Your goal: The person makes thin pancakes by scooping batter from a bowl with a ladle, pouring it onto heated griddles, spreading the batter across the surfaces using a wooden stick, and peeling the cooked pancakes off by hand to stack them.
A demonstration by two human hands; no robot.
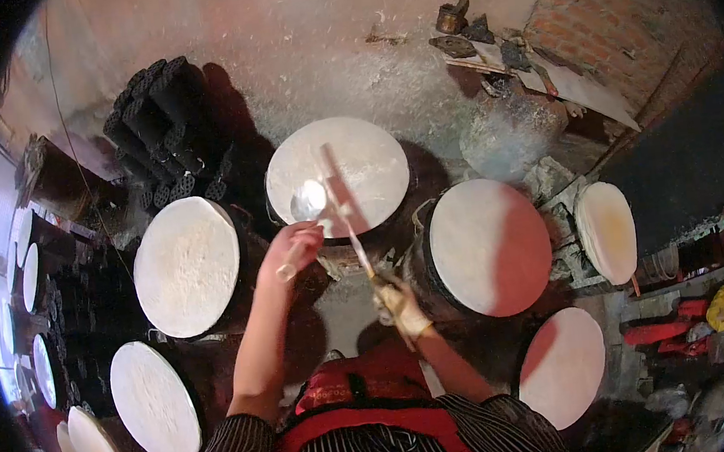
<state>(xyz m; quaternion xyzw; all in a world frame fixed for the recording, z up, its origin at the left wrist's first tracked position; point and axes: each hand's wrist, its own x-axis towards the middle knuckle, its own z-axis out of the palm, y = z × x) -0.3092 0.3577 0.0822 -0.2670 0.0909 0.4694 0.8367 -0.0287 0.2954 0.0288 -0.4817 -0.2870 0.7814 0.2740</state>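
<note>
My left hand (297, 248) is closed around the handle of a metal ladle (309, 198), whose shiny bowl is over the middle round white-topped stand (372, 151). My right hand (401, 306), in a pale work glove, grips a long flat-bladed spatula (339, 189). The spatula's blade, blurred by motion, slants across the same white top, just right of the ladle. Whether either tool touches the surface I cannot tell. A small pale lump, blurred, shows by the blade's lower part.
Round white tops surround me, among them one at left (187, 267) and one at right (491, 248). Black honeycomb coal briquettes (164, 114) are stacked at the back left. A cluttered board (531, 79) and a brick wall stand back right. Red and yellow items (723, 309) lie at far right.
</note>
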